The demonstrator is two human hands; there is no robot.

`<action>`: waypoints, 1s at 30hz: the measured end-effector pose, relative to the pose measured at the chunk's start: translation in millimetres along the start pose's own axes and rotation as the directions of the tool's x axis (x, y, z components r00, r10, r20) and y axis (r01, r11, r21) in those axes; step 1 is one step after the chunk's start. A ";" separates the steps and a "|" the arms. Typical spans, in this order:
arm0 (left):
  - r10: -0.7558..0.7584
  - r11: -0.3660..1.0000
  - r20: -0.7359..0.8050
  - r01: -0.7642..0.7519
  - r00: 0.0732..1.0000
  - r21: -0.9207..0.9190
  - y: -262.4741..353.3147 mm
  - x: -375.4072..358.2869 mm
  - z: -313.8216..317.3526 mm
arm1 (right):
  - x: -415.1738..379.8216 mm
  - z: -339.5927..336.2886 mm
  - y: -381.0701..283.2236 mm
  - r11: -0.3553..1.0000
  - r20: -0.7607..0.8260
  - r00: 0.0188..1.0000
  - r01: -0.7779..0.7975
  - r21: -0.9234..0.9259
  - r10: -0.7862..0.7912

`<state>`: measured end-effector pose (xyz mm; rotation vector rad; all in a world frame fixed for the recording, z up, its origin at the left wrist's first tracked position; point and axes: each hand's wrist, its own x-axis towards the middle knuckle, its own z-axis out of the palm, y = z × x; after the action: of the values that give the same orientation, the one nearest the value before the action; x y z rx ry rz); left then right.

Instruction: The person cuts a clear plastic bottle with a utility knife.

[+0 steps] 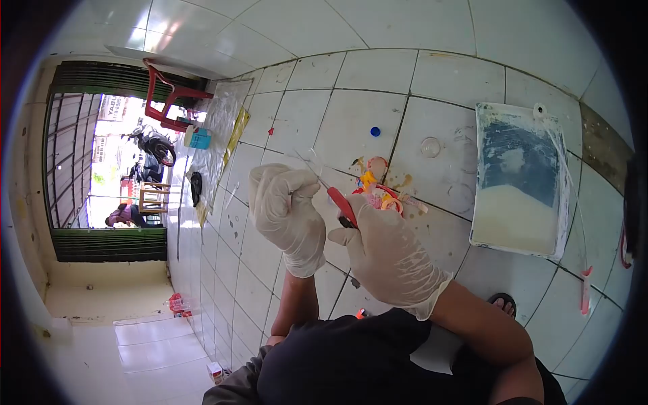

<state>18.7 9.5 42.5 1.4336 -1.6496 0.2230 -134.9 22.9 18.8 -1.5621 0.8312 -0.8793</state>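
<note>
I see two gloved hands over the tiled floor (351, 121). My right hand (388, 253) clenches one red-handled tool (342, 206). My left hand (287, 209) fingers curl around one thin clear strip (309, 160). One tray (520, 179), one blue cap (375, 131) and one clear lid (430, 146) lie beyond.

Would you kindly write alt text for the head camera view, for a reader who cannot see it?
Two white-gloved hands work over a tiled floor: the right hand grips a red-handled tool beside small pink and orange pieces, and the left hand is next to it. A white tray holding pale liquid sits to the right.
</note>
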 end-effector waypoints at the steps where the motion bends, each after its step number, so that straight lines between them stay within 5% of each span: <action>1: -0.008 1.000 -0.009 0.008 1.000 0.011 -0.7 1.3 -0.3 | 0.5 -0.3 -0.1 1.000 0.008 1.000 0.009 0.018 -0.009; 5: -0.095 0.992 -0.017 0.093 0.995 -0.086 -7.7 9.3 -2.3 | -4.4 -2.3 2.2 1.000 0.066 0.997 -0.027 -0.012 0.028; 11: -0.020 0.992 0.023 0.023 1.000 -0.123 -7.7 -0.4 5.1 | -4.6 4.1 15.4 0.994 -0.105 0.989 0.099 -0.049 -0.103; 19: -0.052 0.980 -0.050 0.042 0.997 -0.194 -16.6 -1.3 4.7 | 5.8 -13.1 -10.2 0.972 0.186 0.961 -0.222 0.080 0.205; 22: -0.094 0.978 -0.097 0.074 0.991 -0.194 -18.5 2.9 2.8 | -0.2 -1.0 -1.2 1.000 0.073 0.997 -0.015 0.024 0.013; 29: -0.176 0.927 -0.114 0.126 0.978 -0.354 -25.6 5.3 0.1 | -8.1 5.1 8.7 0.993 0.016 0.999 0.031 0.115 -0.033; 30: -0.177 0.928 -0.114 0.127 0.978 -0.351 -27.2 4.7 -0.8 | -6.8 -1.2 3.2 0.989 0.117 0.992 -0.070 0.132 0.055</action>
<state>42.9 -1.6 35.2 1.2400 -1.3723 -0.0489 -139.4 27.8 15.1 -1.4449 0.7206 -0.7788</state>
